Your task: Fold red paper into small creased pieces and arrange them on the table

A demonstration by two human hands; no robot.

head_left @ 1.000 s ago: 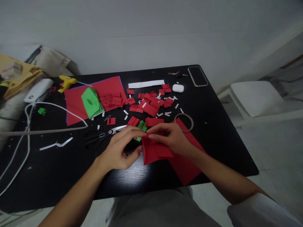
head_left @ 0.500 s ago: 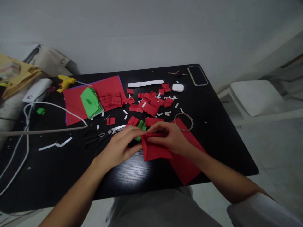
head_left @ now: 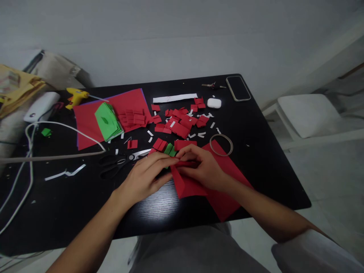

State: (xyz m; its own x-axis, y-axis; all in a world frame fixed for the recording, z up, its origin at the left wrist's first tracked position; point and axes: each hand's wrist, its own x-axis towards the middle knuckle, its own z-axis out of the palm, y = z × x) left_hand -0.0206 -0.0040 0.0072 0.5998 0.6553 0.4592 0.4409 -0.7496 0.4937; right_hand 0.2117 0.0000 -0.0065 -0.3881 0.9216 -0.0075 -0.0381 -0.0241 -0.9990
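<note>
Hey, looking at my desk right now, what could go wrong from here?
The scissors lie right beside your left hand, so it might brush the blades. The red sheet under your right forearm reaches the near edge of the table and could slip. The folded red paper pinched in your right hand may crumple.

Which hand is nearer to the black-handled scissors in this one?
Left. The left hand is just right of the scissors, close to their blades; the right hand is farther right, beyond the left, gripping the folded red paper.
</note>
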